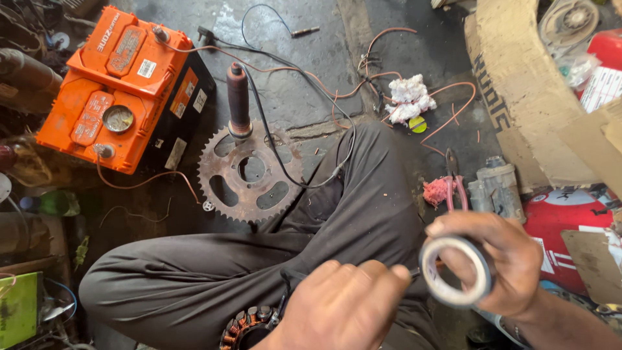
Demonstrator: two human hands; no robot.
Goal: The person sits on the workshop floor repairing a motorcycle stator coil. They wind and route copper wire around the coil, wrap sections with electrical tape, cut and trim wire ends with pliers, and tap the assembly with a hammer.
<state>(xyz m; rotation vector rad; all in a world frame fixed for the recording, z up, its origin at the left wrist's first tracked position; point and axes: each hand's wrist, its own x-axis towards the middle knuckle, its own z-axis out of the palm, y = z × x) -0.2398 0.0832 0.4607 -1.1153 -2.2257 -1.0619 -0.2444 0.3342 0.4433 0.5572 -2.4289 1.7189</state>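
Two hands near orange battery

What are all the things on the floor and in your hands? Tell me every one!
battery: one, orange and black, floor upper left
sprocket: one, rusty toothed wheel, floor centre
tool handle: one, dark red, standing at the sprocket's top edge
wires: several, black and copper, across the floor
rag: one, white, upper middle
pliers: one, pink-handled, right of the knee
cardboard box: one, brown, upper right
stator coil: one, copper-wound, bottom centre
tape roll: one, black, in right hand
left hand: bottom centre
right hand: bottom right
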